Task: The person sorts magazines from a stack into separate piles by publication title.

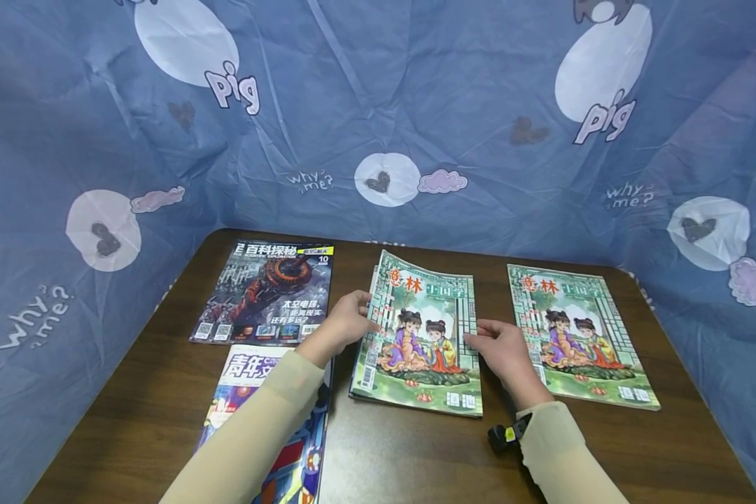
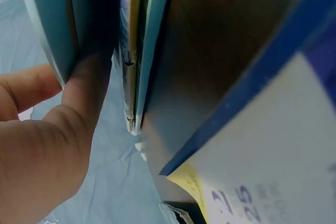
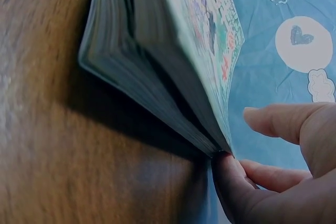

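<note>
Here | middle green magazine point(image 1: 423, 350) | between both hands point(image 1: 350, 317) point(image 1: 506, 355) | at side edges

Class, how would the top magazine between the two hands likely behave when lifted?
The top magazine will probably flex, as its far edge bows. Its pages could fan or sag, being thin sheets. It may also slide on what lies beneath, since the right wrist view shows a dark gap under it.

Free tabletop point(image 1: 403, 458) before the central magazines point(image 1: 421, 343), left magazines point(image 1: 261, 294) and right magazine point(image 1: 582, 339) flanking, blue cloth point(image 1: 378, 84) walling the back.
</note>
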Demonstrator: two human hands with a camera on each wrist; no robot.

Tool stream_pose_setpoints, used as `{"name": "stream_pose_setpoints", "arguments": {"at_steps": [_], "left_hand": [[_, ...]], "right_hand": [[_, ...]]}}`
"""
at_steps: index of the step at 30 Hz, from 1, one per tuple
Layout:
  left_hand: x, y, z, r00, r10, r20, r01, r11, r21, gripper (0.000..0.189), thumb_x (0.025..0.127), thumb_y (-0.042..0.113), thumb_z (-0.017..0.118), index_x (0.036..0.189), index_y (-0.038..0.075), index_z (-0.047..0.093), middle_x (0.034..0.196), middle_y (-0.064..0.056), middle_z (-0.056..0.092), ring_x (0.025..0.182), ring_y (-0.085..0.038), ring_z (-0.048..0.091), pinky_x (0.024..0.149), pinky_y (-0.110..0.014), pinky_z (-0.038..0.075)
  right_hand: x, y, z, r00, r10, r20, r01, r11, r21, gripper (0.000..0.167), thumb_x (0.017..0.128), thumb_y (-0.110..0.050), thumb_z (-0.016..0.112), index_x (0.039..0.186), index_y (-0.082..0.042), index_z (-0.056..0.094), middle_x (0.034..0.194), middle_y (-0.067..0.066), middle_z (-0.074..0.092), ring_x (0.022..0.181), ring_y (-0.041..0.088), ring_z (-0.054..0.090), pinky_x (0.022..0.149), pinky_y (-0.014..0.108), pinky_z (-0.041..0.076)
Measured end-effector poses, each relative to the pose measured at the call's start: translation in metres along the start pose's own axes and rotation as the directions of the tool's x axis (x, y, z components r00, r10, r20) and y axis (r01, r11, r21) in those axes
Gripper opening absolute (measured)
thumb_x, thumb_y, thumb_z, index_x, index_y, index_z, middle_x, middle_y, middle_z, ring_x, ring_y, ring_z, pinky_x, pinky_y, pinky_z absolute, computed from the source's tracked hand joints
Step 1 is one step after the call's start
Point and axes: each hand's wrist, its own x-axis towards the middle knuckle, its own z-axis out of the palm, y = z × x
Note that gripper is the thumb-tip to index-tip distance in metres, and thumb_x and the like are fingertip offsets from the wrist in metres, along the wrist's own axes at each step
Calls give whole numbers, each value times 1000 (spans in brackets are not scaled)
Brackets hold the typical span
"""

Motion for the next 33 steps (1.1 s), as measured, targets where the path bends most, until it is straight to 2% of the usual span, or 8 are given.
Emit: {"name": "stream_pose_setpoints", "arguments": {"at_steps": [5, 11, 14, 18, 26, 33], "left_hand": [[-4, -2, -1, 999, -40, 7, 41, 994, -99, 59, 85, -19, 65, 140, -7, 46, 112, -24, 62, 87, -31, 66, 70, -40, 60], [-9, -4, -4, 997, -75, 23, 78, 976, -202, 57, 88, -20, 58, 140, 0, 45, 101, -23, 64, 77, -29, 66, 63, -41, 60], [-10, -4, -5, 995, -93, 34, 99, 964, -246, 57, 90, -18, 56, 142, 3, 45, 102, -21, 63, 74, -27, 66, 61, -41, 60], [-9, -1, -5, 995, -89, 43, 98, 952, -291, 56, 94, -15, 53, 145, 7, 44, 104, -21, 61, 71, -26, 66, 59, -41, 59], [-12, 6, -6, 997, -55, 51, 70, 930, -360, 58, 98, -13, 49, 150, 11, 42, 108, -22, 62, 63, -18, 60, 54, -32, 55], [-13, 29, 7, 998, 0, 66, 29, 901, -433, 59, 95, -17, 47, 148, 10, 45, 107, -22, 61, 75, -24, 65, 62, -38, 58]], "right_hand": [[1, -1, 2, 1000, -8, 9, 8, 1000, 3, 58, 95, -22, 73, 142, 5, 54, 134, 25, 58, 124, 37, 54, 97, 50, 49], [1, -4, 5, 1000, -13, 28, 13, 1000, 9, 58, 95, -23, 74, 141, 5, 54, 135, 25, 57, 124, 38, 53, 98, 51, 49], [-1, -3, 6, 999, 6, 37, -6, 1000, 18, 59, 94, -22, 74, 142, 5, 53, 136, 26, 57, 125, 38, 53, 99, 51, 48], [-2, 0, 7, 998, 33, 59, -35, 999, 39, 61, 95, -21, 74, 144, 6, 51, 138, 26, 55, 127, 39, 52, 102, 51, 46], [1, 0, -3, 990, 17, 139, -25, 998, 59, 74, 94, -27, 75, 150, 8, 41, 146, 29, 46, 135, 41, 44, 107, 53, 41], [-6, -3, -30, 983, 30, 179, -66, 977, 201, 83, 97, -28, 73, 157, 6, 25, 155, 29, 30, 139, 36, 38, 105, 38, 44]]}}
